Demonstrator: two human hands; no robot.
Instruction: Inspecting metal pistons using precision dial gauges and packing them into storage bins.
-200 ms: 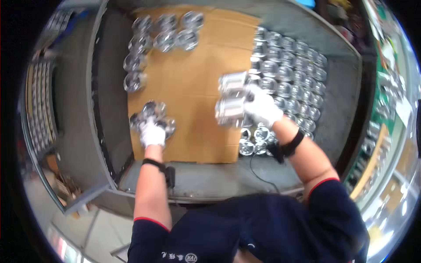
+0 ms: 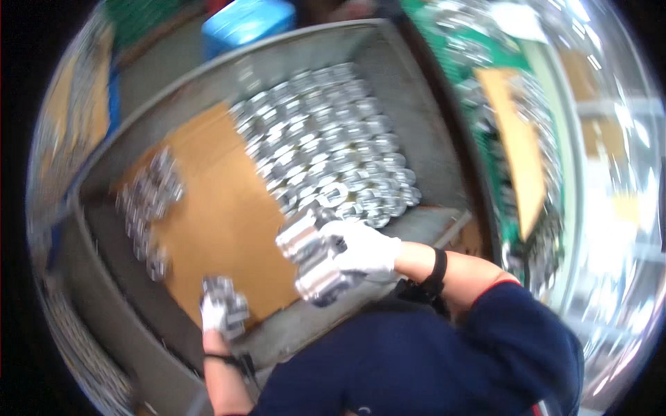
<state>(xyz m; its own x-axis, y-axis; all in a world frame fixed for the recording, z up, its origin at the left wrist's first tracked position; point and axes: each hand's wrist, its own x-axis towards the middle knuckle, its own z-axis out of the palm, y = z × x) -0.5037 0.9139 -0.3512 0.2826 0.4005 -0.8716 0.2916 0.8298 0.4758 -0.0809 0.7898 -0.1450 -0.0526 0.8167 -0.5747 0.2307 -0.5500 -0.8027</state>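
Note:
My right hand (image 2: 364, 246), in a white glove, is closed on shiny metal pistons (image 2: 305, 236). At least two of them stick out to the left of its fingers, above the near right part of the brown cardboard sheet (image 2: 222, 208). Gloved too, my left hand (image 2: 214, 315) is at the sheet's near left edge, closed around a cluster of pistons (image 2: 225, 291); motion blur hides how its fingers grip. Close rows of standing pistons (image 2: 312, 132) fill the far right of the metal bin (image 2: 291, 35). Another group of pistons (image 2: 149, 194) lines the sheet's left side.
Grey raised walls surround the bin on all sides. Behind its far wall is a blue wrapped bundle (image 2: 246, 28). To the right runs a green surface with metal parts and a long tan strip (image 2: 513, 152). A black band (image 2: 437, 274) circles my right wrist.
The head view has turned, so the bin appears rotated and shifted left. My right hand has come nearer my body, pistons still in it. My left hand still has its cluster.

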